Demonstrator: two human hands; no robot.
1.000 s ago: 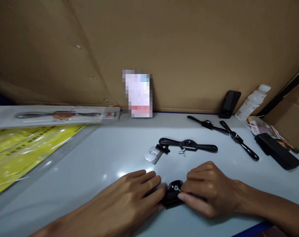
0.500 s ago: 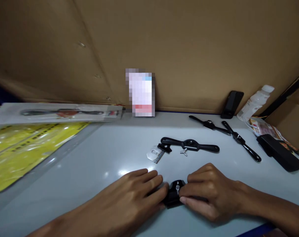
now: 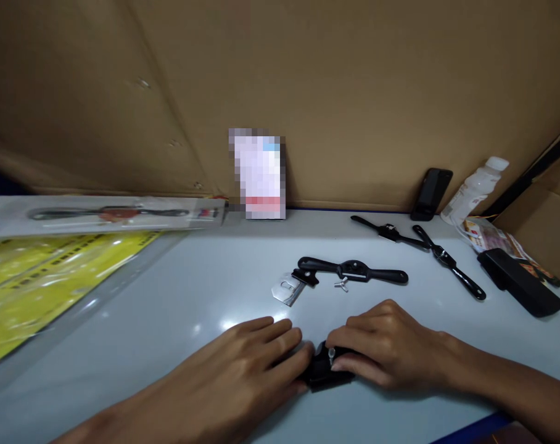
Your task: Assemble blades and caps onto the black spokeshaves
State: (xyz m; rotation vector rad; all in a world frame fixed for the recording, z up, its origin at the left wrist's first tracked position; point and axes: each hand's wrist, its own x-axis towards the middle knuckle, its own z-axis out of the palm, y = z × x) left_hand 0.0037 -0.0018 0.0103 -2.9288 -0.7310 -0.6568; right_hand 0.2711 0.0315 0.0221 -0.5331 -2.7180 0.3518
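Observation:
Near the front of the table lies a black spokeshave [image 3: 324, 377], largely covered by both hands. My left hand [image 3: 252, 364] grips its left end, with that handle hidden under the fingers. The thumb and forefinger of my right hand [image 3: 382, 345] are closed around the small silver wing screw [image 3: 332, 356] at its middle. Beyond the hands, another spokeshave body [image 3: 356, 269] rests on the table. Beside it are a flat silver blade [image 3: 287, 291], a black cap plate [image 3: 306, 277] and a loose wing screw [image 3: 341, 284].
Two more spokeshaves [image 3: 389, 232] lie back right, near a black phone [image 3: 430, 194], a plastic bottle [image 3: 474, 191] and a black wedge-like object [image 3: 518, 282]. At left are a packaged spokeshave [image 3: 118, 214] and yellow plastic-wrapped sheets [image 3: 71, 271]. A blurred upright panel [image 3: 261, 176] leans on the cardboard wall.
The right thumb and fingers have shifted slightly up and left around the wing screw. My left hand keeps its grip, and the whole view has drifted a little.

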